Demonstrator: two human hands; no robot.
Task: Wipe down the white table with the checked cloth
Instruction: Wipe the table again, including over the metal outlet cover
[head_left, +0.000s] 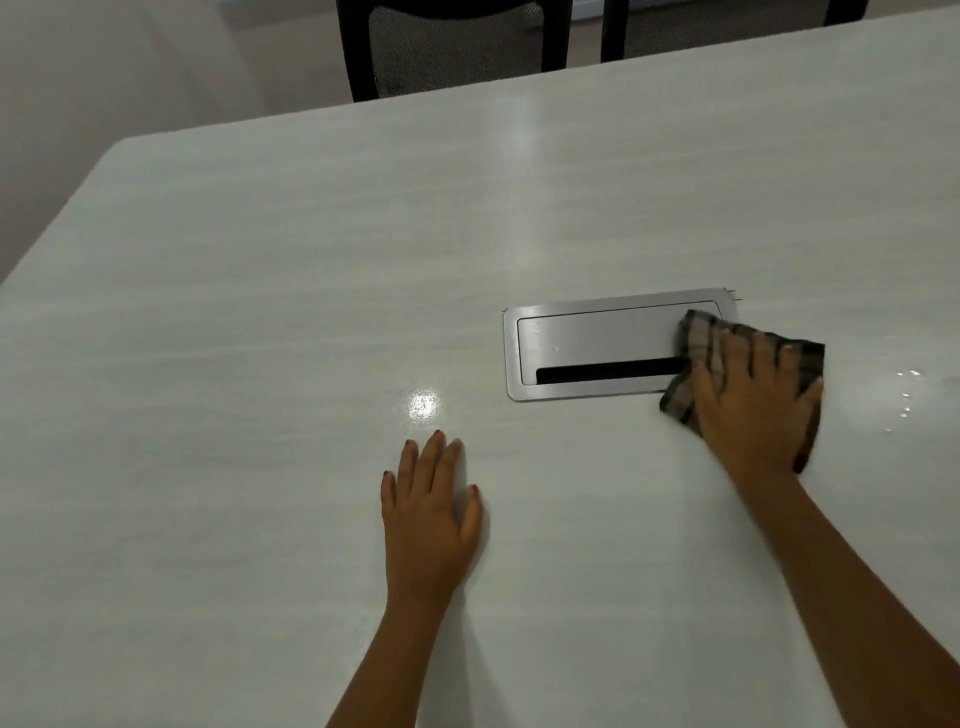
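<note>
Brown checked cloth (698, 345) — diagonal, corner over hatch (587, 338) | right hand (753, 415) flat atop | left hand (428, 519) flat on table (260, 260)

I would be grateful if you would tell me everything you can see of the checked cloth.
The checked cloth is soft woven fabric in a brown, beige and dark plaid, bunched into a rough pad. It lies on the white table, its left corner overlapping the right end of the recessed metal hatch. The right hand presses on it with spread, straight fingers, covering its middle.
</note>
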